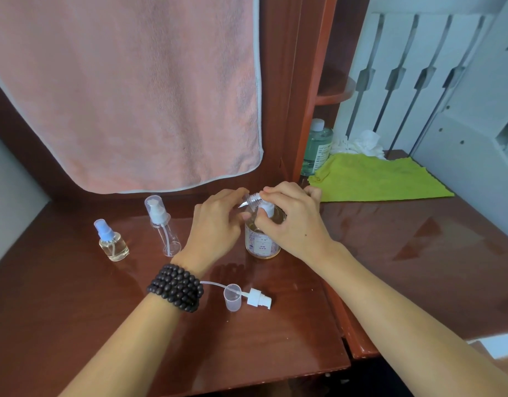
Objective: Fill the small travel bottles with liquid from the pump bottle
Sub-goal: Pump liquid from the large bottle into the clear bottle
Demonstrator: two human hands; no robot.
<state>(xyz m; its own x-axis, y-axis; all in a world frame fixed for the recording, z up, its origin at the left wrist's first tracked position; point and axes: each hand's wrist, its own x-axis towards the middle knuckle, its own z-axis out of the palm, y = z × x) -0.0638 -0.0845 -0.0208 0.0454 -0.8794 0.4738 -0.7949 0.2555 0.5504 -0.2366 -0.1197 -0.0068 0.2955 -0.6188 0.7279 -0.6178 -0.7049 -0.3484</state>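
The pump bottle (262,242), clear with amber liquid and a pale label, stands on the red-brown desk (390,239). My right hand (290,222) curls over its white pump head. My left hand (218,224) grips a small clear travel bottle (251,199), tilted with its threaded open neck against the pump's nozzle. A removed white pump top with its tube (257,299) and a clear cap (232,296) lie nearer me. To the left stand a small spray bottle (112,242) holding some liquid and a taller clear pump bottle (162,224).
A pink towel (126,90) hangs behind the desk. A green cloth (379,179), crumpled white tissue (361,143) and a green-tinted bottle (317,147) sit at the back right. A wooden upright (307,90) divides the desk's back.
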